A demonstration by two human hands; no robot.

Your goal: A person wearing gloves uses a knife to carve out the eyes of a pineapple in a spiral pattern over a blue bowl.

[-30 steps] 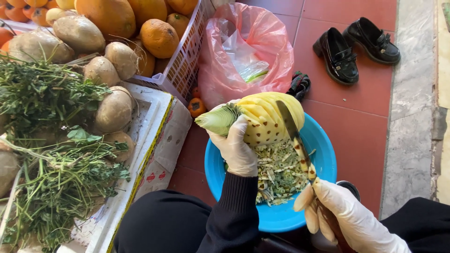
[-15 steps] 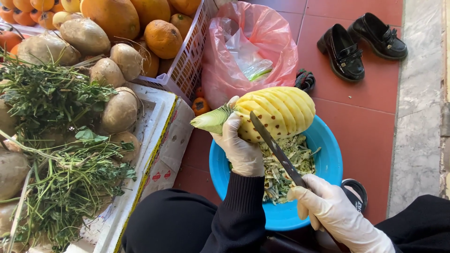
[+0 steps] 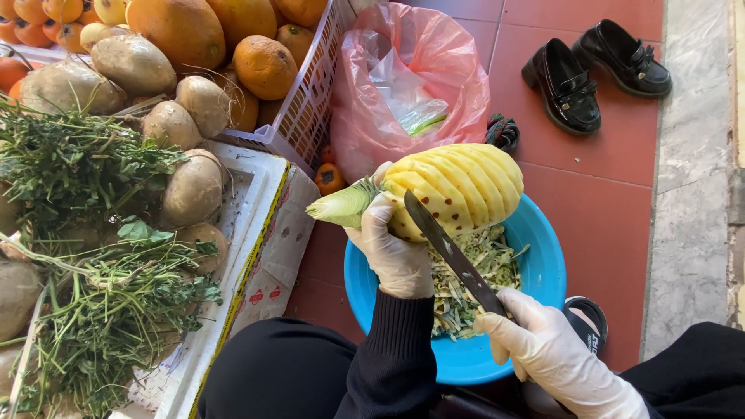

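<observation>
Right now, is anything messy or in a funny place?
A small orange fruit lies alone on the red floor beside the white crate, apart from the piled fruit. The peel scraps sit inside the blue basin.

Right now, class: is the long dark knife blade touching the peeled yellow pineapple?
Touching. The head view shows the knife blade lying against the pineapple, its tip on the yellow flesh beside the gloved left hand.
</observation>
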